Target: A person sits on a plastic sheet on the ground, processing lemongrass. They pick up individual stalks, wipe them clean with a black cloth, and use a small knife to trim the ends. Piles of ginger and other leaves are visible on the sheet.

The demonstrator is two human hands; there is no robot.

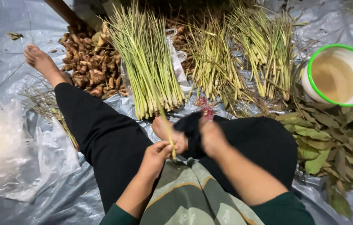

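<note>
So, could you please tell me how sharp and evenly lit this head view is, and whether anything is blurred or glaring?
Head view: light is soft and even, with slight sheen on the grey tarp; the lemongrass bundles and bay leaves look sharp; the right hand is motion-blurred, the left hand, holding a lemongrass stalk, only slightly; wide-angle bending shows at the edges.

support: grey tarp (pixel 343 25) | on it: lemongrass bundles (pixel 147 58), ginger pile (pixel 89 62), dried leaves (pixel 330 137), bowl (pixel 339 75)
</note>
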